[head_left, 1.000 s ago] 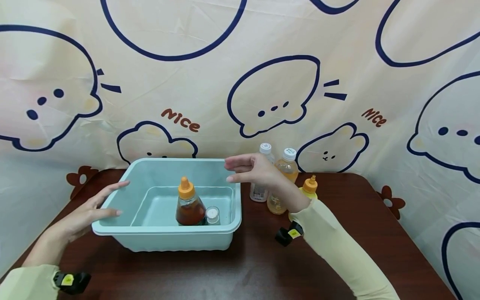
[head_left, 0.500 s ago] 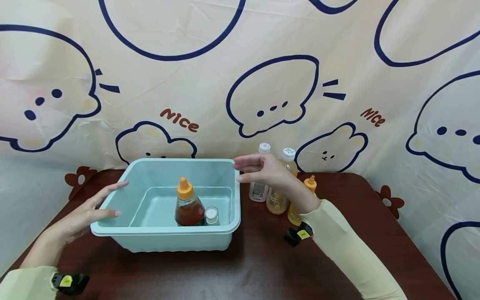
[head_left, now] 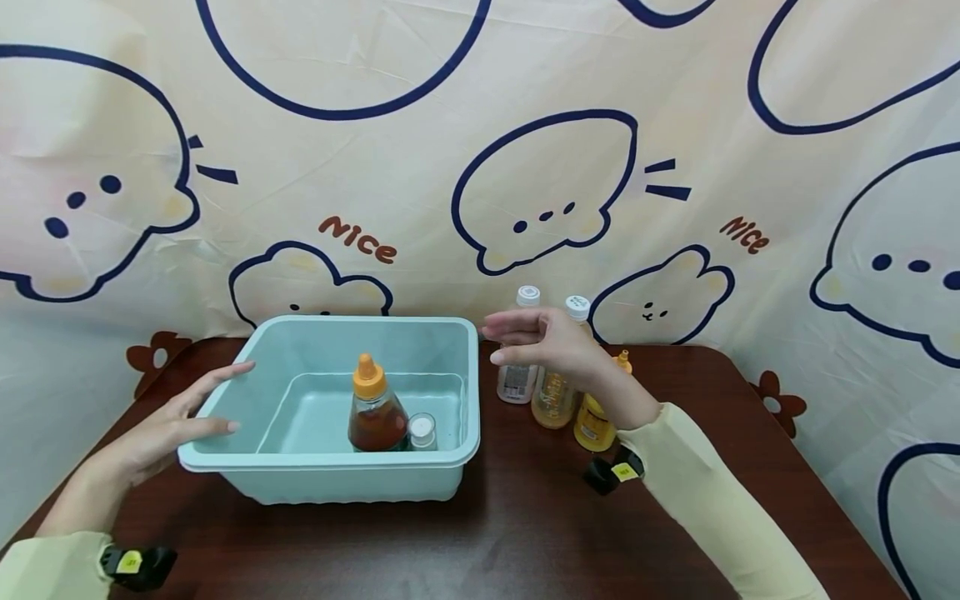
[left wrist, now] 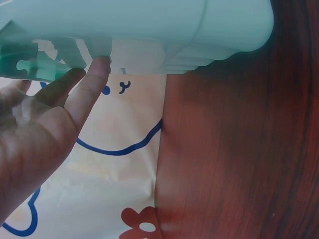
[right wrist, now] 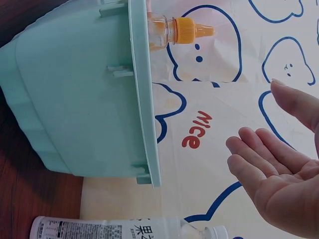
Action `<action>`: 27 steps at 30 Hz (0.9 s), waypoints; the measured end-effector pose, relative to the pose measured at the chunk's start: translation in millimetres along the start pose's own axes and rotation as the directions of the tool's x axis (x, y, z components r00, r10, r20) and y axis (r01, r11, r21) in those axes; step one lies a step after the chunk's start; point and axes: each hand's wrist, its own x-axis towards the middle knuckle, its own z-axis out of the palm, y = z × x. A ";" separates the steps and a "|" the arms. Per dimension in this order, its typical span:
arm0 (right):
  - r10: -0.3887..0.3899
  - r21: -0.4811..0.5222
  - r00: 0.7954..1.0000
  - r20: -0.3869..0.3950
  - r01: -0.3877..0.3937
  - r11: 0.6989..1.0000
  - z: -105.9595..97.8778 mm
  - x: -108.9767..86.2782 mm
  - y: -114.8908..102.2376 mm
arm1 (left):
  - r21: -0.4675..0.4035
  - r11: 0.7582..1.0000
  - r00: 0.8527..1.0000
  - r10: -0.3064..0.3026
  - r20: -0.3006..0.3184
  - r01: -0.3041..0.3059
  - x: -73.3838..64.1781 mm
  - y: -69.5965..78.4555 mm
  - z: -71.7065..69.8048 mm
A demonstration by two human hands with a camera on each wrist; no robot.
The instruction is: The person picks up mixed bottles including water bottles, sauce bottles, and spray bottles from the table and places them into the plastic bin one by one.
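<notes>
A light teal plastic tub (head_left: 341, 482) stands on the table. Inside it are a squeeze bottle (head_left: 369, 408) of dark amber liquid with an orange pointed cap and a small white-capped bottle (head_left: 423, 432). My left hand (head_left: 161, 429) lies at the tub's left rim, thumb and index finger extended over it; whether it bears on the rim I cannot tell. To the tub's right, my right hand (head_left: 551, 343) hovers with extended fingers and holds nothing. Behind it stand a white-capped clear bottle (head_left: 517, 383), a white-capped bottle of amber liquid (head_left: 553, 404) and a yellow squeeze bottle (head_left: 594, 427), each partly hidden.
The dark wooden table (head_left: 450, 550) runs up to a cream curtain (head_left: 420, 192) printed with blue cartoon outlines. In the right wrist view, the labelled clear bottle (right wrist: 109, 229) lies close beside the tub's right wall.
My right hand has moved right, from over the tub's right rim to in front of the standing bottles. More of the yellow squeeze bottle shows. My left hand stays at the left rim.
</notes>
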 end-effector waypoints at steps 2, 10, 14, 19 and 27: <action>0.002 -0.005 1.000 -0.003 -0.002 1.000 -1.7 -1.4 0.4 | -0.004 1.000 1.000 -0.002 0.001 0.002 -0.2 0.0 -0.4; 0.050 -0.038 0.998 -0.039 -0.052 0.998 -12.4 -7.1 1.2 | -0.001 1.000 1.000 -0.005 -0.006 0.005 -1.5 -1.0 -1.0; 0.061 -0.024 0.997 -0.046 -0.062 0.998 -18.8 -10.2 0.6 | 0.004 1.000 1.000 -0.007 -0.011 0.007 -2.1 -0.9 -0.4; 0.055 -0.014 0.997 -0.061 -0.056 0.998 -28.5 -13.9 3.7 | 0.002 1.000 1.000 -0.012 -0.008 0.012 -2.4 0.5 -0.2; 0.054 -0.044 0.991 -0.126 -0.060 0.997 -43.4 -20.3 5.8 | -0.022 1.000 1.000 -0.023 0.001 0.023 -2.0 0.9 -1.1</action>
